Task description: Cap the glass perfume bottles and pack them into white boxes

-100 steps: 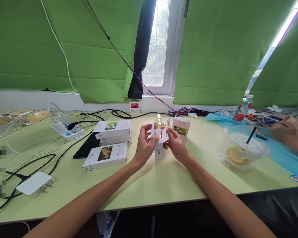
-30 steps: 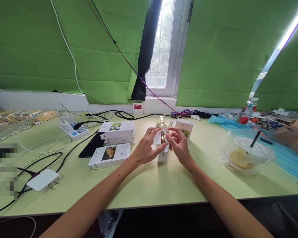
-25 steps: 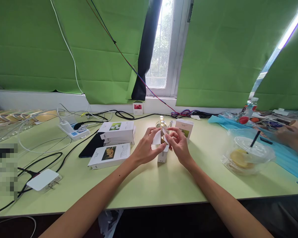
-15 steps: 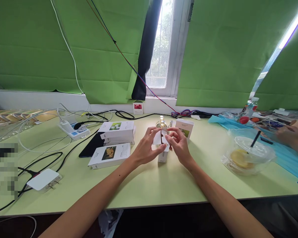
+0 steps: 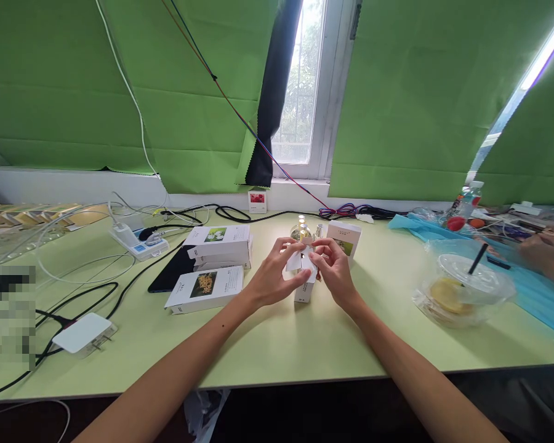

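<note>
- At mid-table, between both hands: white carton [image 5: 302,293], standing upright by the look, mouth upward.
- Steadying it with the left hand [image 5: 274,277]: thumb at the near edge, forefinger stretched to the far edge, apparently clamped across the top.
- Working opposite with the right hand [image 5: 335,269]: thumb against the right flap [image 5: 308,259], forefinger up by the far edge, other fingers curled and partly hidden. Clamped on the carton, it seems; can't tell pinch from press at the thumb.
- And just changed: right flap down across the mouth now, raised a second ago. Gold glint visible inside then, now mostly covered, with only a small dark gap left.
- Meaning, as a judgement: mouth closing over, only partway. Sticking out to the side even now: left flap [image 5: 293,262], not yet folded in.
- Just behind, unmoved: gold-topped bottles [image 5: 303,226]. Near on the right: standing box [image 5: 345,235], apart from the fingers.
- Away left, well clear of the work: flat boxes [image 5: 206,290] by a black tablet [image 5: 166,275].
- Far right: bagged cup [image 5: 464,292], and past it a co-worker's hand [image 5: 542,251].
</note>
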`<act>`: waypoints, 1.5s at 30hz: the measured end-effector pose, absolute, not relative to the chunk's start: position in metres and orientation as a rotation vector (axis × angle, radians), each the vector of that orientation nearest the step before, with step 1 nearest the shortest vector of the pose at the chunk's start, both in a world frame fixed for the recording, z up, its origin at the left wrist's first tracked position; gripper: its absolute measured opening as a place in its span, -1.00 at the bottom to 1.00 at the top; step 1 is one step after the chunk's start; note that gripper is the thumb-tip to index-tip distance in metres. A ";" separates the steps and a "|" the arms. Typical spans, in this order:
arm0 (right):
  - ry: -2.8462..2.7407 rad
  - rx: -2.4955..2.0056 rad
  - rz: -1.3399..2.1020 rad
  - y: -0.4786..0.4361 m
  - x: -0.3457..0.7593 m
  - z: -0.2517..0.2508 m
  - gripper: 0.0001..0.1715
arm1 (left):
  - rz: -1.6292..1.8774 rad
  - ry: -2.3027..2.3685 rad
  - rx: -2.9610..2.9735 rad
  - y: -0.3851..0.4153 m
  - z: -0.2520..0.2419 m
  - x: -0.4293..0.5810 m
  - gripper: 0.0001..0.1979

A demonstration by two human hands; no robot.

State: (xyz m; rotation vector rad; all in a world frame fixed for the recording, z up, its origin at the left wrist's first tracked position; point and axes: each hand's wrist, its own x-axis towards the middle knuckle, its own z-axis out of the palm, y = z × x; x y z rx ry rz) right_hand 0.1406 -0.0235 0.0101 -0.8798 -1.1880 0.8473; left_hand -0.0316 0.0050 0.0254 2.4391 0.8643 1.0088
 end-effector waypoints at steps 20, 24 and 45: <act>-1.193 -0.913 0.818 -0.023 0.140 0.011 -0.73 | 1.030 0.749 2.475 0.009 0.020 -0.032 -0.25; -1.204 -0.902 0.806 -0.022 0.140 0.010 -0.74 | 1.057 0.754 2.463 0.010 0.016 -0.032 -0.26; -1.261 -0.880 0.766 -0.025 0.137 0.010 -0.63 | 1.151 0.834 2.361 0.007 0.019 -0.027 -0.55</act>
